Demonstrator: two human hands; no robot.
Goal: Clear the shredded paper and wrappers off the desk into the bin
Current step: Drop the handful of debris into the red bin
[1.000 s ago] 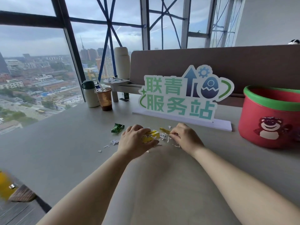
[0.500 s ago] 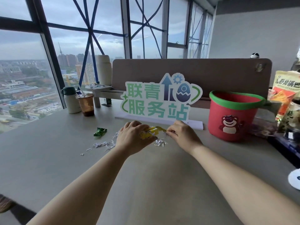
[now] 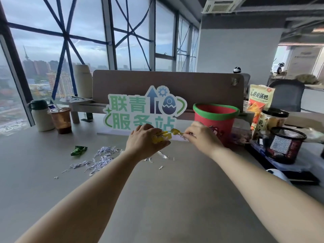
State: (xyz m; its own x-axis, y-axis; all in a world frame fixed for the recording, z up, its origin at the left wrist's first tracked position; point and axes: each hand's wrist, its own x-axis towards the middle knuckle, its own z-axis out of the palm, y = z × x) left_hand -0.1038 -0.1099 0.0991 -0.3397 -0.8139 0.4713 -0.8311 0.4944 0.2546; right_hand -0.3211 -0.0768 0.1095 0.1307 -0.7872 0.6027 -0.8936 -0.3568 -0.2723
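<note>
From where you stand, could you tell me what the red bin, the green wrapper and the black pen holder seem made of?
The red bin looks matte with a thick rolled green rim, probably soft plastic or foam. The green wrapper is glossy crinkled film, plastic or foil, with bright highlights. The black pen holder is a see-through grid, likely painted metal mesh.

Tall windows [image 3: 87, 32] with blue cross-braces fill the upper left over a cloudy skyline, a brown partition [image 3: 192, 85] backs the grey desk [image 3: 157, 199], and a white wall [image 3: 236, 50] stands upper right.
</note>
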